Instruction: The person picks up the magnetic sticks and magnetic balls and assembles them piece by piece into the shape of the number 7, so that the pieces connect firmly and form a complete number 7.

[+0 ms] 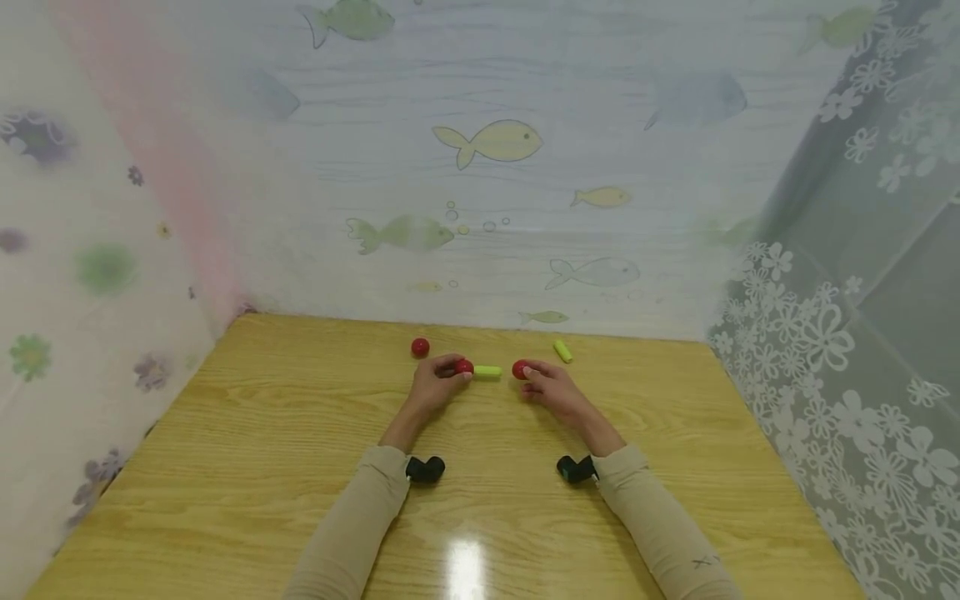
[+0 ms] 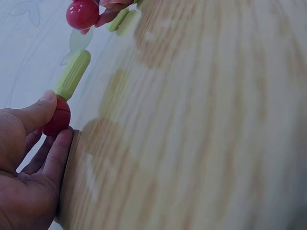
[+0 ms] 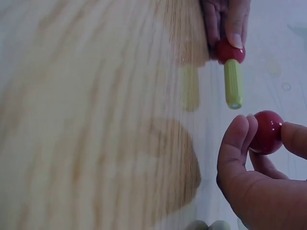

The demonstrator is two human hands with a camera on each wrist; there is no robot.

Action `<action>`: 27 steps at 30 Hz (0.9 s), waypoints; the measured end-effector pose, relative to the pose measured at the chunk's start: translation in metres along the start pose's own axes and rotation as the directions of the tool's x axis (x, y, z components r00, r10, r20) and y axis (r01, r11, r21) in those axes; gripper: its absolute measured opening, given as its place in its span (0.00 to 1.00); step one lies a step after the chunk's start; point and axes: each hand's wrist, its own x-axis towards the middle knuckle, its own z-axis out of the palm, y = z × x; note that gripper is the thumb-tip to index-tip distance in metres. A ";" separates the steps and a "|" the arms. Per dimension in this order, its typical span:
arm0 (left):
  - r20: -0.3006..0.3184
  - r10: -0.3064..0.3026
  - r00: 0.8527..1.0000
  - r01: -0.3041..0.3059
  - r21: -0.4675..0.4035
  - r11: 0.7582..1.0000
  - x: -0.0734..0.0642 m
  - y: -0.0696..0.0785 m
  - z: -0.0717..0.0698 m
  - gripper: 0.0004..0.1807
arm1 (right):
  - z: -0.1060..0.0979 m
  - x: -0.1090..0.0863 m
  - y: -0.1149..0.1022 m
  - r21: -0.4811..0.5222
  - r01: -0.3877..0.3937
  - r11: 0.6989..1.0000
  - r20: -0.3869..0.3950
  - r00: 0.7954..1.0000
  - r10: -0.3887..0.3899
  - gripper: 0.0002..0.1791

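Note:
My left hand (image 1: 435,387) pinches a red ball (image 2: 57,117) between thumb and fingers, close over the table. Joined to that ball is a ribbed yellow-green stick (image 1: 488,372), which points toward the right hand. In the right wrist view, the stick's free end shows a small pale spot. Across a short gap, my right hand (image 1: 558,392) pinches a second red ball (image 3: 267,132) with its thumb and fingertips. The stick's free end stands apart from this second ball.
On the wooden table (image 1: 300,467), a third red ball (image 1: 420,347) lies behind the left hand. Another yellow-green stick (image 1: 562,351) lies behind the right hand. A curtain with fish drawings (image 1: 487,192) hangs at the table's back edge. Black wrist cameras (image 1: 426,470) sit at the sleeves.

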 end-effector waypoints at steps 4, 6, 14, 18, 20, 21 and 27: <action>0.009 -0.010 1.000 0.010 0.003 1.000 0.000 0.001 -0.001 0.23 | 0.000 0.001 0.000 -0.009 -0.015 1.000 -0.006 1.000 0.015 0.27; 0.012 -0.012 1.000 0.012 0.006 1.000 0.000 0.002 -0.001 0.22 | 0.000 0.001 0.000 -0.013 -0.019 1.000 -0.014 1.000 0.019 0.27; 0.012 0.002 1.000 -0.002 0.010 1.000 0.001 0.002 0.000 0.21 | 0.000 0.002 -0.003 -0.045 -0.025 0.999 -0.014 1.000 0.024 0.27; 0.010 0.011 1.000 -0.011 0.001 1.000 0.004 0.000 0.001 0.21 | 0.001 0.004 -0.003 -0.058 -0.031 0.998 -0.005 1.000 0.031 0.27; 0.005 0.012 1.000 -0.012 -0.004 1.000 0.005 -0.002 0.001 0.21 | 0.001 0.005 -0.003 -0.065 -0.039 0.997 0.002 0.999 0.039 0.27; 0.005 0.011 1.000 -0.011 -0.004 1.000 0.006 -0.003 0.001 0.21 | 0.001 0.005 -0.003 -0.066 -0.045 0.997 0.005 0.999 0.045 0.27; 0.005 0.008 1.000 -0.007 -0.013 1.000 0.006 -0.005 0.001 0.21 | 0.000 0.008 0.000 -0.074 -0.069 0.995 -0.004 0.998 0.069 0.26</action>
